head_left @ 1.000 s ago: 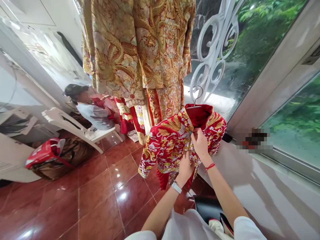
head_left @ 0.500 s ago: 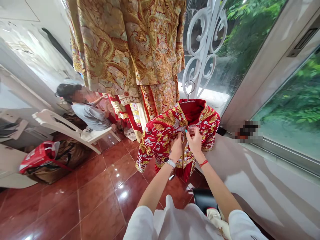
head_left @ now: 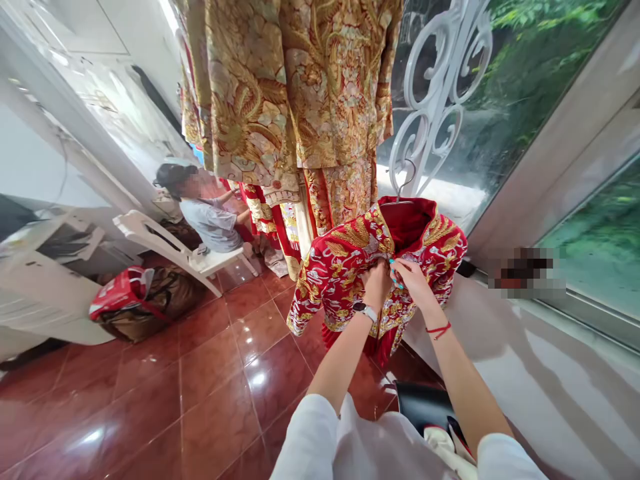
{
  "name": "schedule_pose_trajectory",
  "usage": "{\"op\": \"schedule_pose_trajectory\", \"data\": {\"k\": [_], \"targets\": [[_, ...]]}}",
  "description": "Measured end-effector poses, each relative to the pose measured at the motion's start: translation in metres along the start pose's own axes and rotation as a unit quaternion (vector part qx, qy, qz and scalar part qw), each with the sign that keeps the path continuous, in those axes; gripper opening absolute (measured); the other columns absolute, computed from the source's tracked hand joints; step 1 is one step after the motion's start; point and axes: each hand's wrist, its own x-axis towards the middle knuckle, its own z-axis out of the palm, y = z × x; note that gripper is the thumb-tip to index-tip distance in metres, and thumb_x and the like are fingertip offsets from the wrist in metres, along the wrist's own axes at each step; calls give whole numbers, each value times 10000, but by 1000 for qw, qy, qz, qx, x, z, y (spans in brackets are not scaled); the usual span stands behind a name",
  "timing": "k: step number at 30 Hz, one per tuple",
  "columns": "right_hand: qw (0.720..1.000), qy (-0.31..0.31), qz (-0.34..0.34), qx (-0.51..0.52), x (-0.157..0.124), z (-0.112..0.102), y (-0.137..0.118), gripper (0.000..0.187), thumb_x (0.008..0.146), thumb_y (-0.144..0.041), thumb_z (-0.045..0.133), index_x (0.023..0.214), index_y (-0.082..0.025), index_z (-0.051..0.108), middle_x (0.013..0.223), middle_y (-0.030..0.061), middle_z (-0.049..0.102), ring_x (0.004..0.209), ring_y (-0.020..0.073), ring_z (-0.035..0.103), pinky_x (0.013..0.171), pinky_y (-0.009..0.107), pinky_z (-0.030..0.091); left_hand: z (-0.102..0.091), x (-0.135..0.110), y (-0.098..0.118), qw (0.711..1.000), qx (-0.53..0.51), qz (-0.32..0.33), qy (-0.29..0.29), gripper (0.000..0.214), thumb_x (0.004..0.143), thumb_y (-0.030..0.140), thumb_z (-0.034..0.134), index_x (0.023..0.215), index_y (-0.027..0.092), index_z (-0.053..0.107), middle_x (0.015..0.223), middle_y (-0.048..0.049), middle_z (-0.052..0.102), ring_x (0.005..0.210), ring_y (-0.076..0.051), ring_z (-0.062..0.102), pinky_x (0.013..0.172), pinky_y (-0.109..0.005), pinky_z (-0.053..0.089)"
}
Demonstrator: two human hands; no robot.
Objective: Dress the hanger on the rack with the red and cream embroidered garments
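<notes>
A small red jacket [head_left: 340,273] with gold embroidery hangs on a hanger [head_left: 406,187] hooked to a white scrolled window grille [head_left: 440,80]. My left hand [head_left: 376,285], with a watch on its wrist, pinches the jacket's front closure just below the collar. My right hand [head_left: 411,279], a red cord on its wrist, grips the same front edge from the right. Both hands meet at the centre of the jacket's chest, fingers closed on the fabric.
A large gold embroidered robe [head_left: 290,87] hangs just behind and left. A person [head_left: 205,213] crouches by red garments beyond a white plastic chair [head_left: 170,247]. A red bag [head_left: 127,300] lies on the red tiled floor. A white ledge [head_left: 525,373] runs at right, under the window.
My left hand has risen from the jacket's lower front up to the chest, joining my right hand near the collar. The view has shifted slightly.
</notes>
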Motion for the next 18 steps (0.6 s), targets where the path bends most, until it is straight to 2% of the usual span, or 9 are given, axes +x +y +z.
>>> {"op": "schedule_pose_trajectory", "data": {"k": [4,7,9,12,15,18], "targets": [[999,-3,40,32,-4,-2,-9,391,652,-511,728,591,-193,510,462,-48,451,416,69,357,387,203,262,5,3,-8,996,-10,83,13,243,973,221,423,1140,177,594,884,-130,749,853,-241,728,682,-274,457],[991,-1,67,117,2,-2,-28,353,613,-407,756,565,-189,483,457,-67,409,396,42,309,370,185,239,9,2,-14,991,-33,125,25,251,992,289,419,1091,186,626,861,-110,752,825,-223,727,672,-258,444],[986,12,63,155,12,1,-44,331,602,-345,742,541,-191,455,451,-80,373,375,26,255,352,184,209,12,2,-14,990,-57,126,42,267,999,326,414,1044,188,639,852,-97,753,810,-209,725,667,-247,436],[983,44,39,172,25,11,-58,285,619,-347,726,583,-183,495,477,-72,400,373,24,241,344,188,205,15,2,-9,990,-91,85,62,282,1002,342,409,986,186,643,815,-83,745,777,-202,717,660,-244,434],[987,50,14,149,16,17,-43,341,682,-484,709,677,-193,533,527,-51,446,421,57,331,377,195,276,25,-10,-18,987,-139,71,42,234,983,335,446,1030,197,628,812,-60,732,767,-191,704,672,-243,451],[998,7,31,53,-28,0,2,414,740,-613,644,838,-217,576,632,-9,550,529,122,485,469,244,412,46,-41,-53,975,-210,64,22,251,932,220,491,1170,224,570,941,-41,719,864,-165,685,763,-248,485]]}}
